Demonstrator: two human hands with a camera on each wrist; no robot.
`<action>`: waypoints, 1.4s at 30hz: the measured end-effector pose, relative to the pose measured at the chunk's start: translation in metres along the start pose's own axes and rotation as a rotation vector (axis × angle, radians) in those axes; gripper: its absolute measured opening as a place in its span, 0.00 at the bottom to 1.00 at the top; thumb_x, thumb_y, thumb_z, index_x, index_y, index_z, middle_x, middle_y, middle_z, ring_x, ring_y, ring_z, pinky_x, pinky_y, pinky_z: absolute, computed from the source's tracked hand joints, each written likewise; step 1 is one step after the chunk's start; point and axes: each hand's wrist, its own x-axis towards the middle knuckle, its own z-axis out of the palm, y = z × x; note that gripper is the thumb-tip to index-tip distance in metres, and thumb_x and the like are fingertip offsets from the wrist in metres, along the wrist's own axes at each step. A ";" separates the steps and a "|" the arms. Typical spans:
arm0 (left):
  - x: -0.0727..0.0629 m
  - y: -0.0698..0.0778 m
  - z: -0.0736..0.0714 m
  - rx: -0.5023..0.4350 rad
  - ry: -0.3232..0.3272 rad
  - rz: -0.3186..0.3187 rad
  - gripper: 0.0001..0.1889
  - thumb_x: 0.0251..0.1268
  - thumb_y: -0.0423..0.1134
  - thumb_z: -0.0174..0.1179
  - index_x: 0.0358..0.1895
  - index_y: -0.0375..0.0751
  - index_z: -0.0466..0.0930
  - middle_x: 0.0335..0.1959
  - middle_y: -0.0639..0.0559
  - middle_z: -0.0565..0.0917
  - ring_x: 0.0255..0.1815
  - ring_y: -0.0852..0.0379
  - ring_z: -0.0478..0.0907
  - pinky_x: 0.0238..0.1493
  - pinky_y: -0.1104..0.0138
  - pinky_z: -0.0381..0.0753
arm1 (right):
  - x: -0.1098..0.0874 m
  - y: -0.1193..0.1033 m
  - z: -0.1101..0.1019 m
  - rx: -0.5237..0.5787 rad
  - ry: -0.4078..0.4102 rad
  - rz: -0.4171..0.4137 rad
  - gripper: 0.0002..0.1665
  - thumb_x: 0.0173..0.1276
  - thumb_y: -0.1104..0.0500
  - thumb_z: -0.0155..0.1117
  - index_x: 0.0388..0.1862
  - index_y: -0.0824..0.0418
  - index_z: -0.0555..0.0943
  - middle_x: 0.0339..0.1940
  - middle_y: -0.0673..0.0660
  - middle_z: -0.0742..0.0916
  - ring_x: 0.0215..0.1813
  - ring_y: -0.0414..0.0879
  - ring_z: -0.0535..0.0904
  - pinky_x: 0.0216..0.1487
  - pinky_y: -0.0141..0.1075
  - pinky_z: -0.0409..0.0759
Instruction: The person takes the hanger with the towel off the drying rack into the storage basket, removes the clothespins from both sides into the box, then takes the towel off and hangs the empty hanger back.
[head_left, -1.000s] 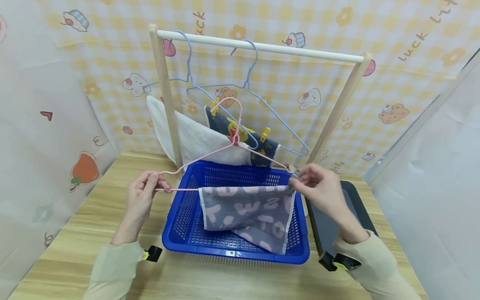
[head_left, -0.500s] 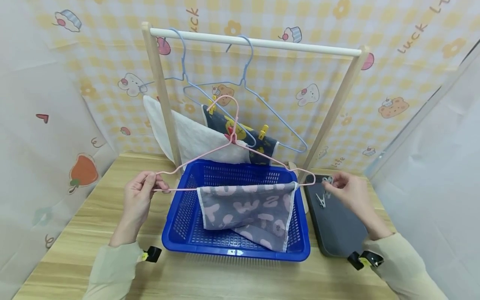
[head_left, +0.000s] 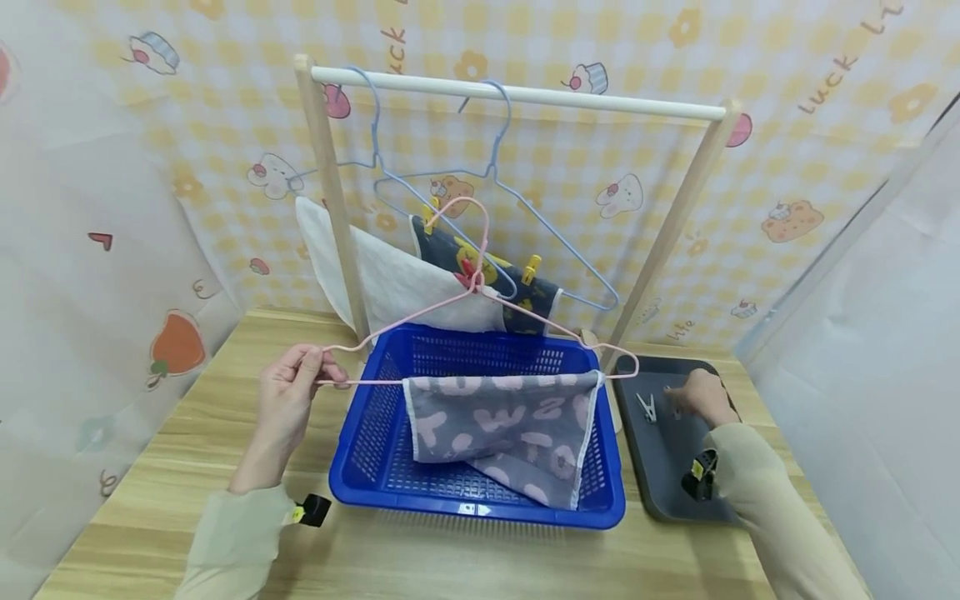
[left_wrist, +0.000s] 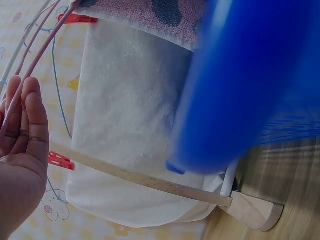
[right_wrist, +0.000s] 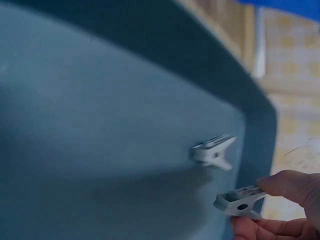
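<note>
Pink wire hanger [head_left: 477,283], gripped by the left hand [head_left: 294,385], its grey, pink-lettered towel [head_left: 502,417] over a blue plastic basket [head_left: 477,511]; right hand [head_left: 703,395] pinches a pale clothespin [right_wrist: 240,202] above a dark-grey tray [head_left: 675,475], near a second white clothespin [right_wrist: 215,152].

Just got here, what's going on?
A person's left hand holds one end of a pink hanger, with a gray letter-print cloth draped over its lower bar, above a blue basket. The right hand grips a small clip over the dark tray, where another clip lies. No clip shows on the gray cloth. Behind, a white cloth and a dark printed one hang at the rack.
</note>
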 end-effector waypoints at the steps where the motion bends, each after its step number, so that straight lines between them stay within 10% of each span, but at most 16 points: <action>1: 0.000 -0.001 0.001 0.004 -0.002 -0.003 0.14 0.73 0.28 0.43 0.31 0.30 0.77 0.22 0.48 0.83 0.24 0.59 0.82 0.31 0.72 0.84 | 0.001 0.004 0.002 0.005 -0.013 0.026 0.20 0.63 0.57 0.60 0.14 0.65 0.76 0.09 0.52 0.76 0.15 0.45 0.73 0.17 0.35 0.71; 26: -0.001 0.000 0.001 0.026 0.014 -0.003 0.14 0.73 0.27 0.43 0.31 0.32 0.78 0.21 0.49 0.83 0.24 0.60 0.81 0.30 0.73 0.83 | 0.008 0.020 0.020 0.031 -0.018 0.085 0.17 0.60 0.56 0.62 0.19 0.67 0.73 0.13 0.54 0.74 0.18 0.46 0.70 0.17 0.36 0.68; 37: -0.003 0.003 0.002 0.016 0.008 0.003 0.15 0.73 0.27 0.42 0.31 0.33 0.78 0.22 0.48 0.83 0.24 0.59 0.81 0.30 0.72 0.83 | -0.043 -0.045 -0.002 0.259 0.184 -0.366 0.15 0.69 0.58 0.59 0.38 0.71 0.82 0.25 0.60 0.86 0.23 0.43 0.81 0.23 0.32 0.81; 42: -0.003 0.003 0.003 0.036 0.020 -0.005 0.15 0.73 0.28 0.42 0.31 0.35 0.79 0.22 0.49 0.83 0.23 0.59 0.81 0.30 0.72 0.83 | -0.075 -0.077 0.001 0.396 0.016 -0.482 0.12 0.68 0.63 0.60 0.39 0.73 0.81 0.27 0.61 0.86 0.26 0.43 0.83 0.26 0.35 0.84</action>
